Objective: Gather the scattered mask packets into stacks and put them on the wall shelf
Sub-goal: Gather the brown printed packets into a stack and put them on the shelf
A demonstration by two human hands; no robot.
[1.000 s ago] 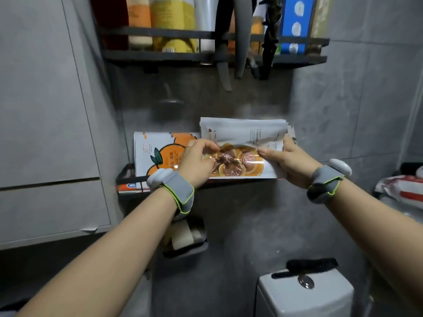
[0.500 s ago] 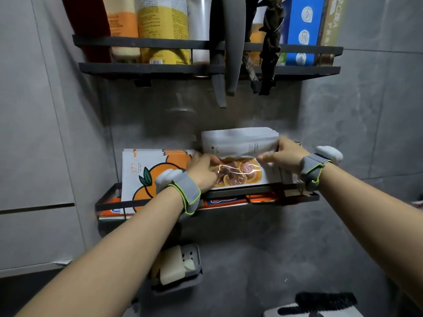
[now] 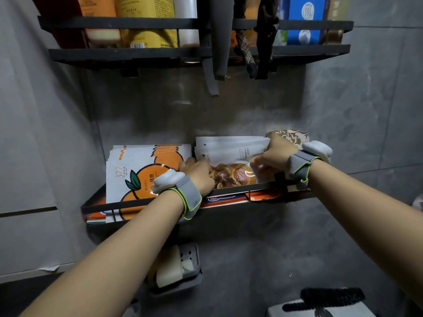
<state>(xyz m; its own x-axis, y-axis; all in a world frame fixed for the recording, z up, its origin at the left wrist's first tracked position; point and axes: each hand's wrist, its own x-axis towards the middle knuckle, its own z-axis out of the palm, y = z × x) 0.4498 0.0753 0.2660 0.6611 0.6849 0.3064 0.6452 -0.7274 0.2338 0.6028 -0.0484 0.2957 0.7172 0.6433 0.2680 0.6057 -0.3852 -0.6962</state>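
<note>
We see a stack of white mask packets (image 3: 231, 154) with a shiny brown and yellow picture on the front. It stands up on the lower wall shelf (image 3: 128, 205), behind the black front rail. The left hand (image 3: 198, 173) holds the stack at its bottom left edge, with the fingers curled on it. The right hand (image 3: 272, 156) grips the right edge, with the thumb in front and the fingers behind.

Just to the left, touching the white stack, stands a second stack of packets with a big orange fruit (image 3: 137, 170) on them. It leans back on the grey wall. A brown patterned packet (image 3: 288, 136) peeks up behind the right hand. Some flat orange and red packets (image 3: 229, 199) lie on the floor of the shelf.

Both wrists wear grey bands with a white lump on top. Above us is an upper shelf (image 3: 137, 53) with yellow bottles and a blue box (image 3: 304, 19). Below the lower shelf we see a grey soap dish (image 3: 180, 271) with soap in it.
</note>
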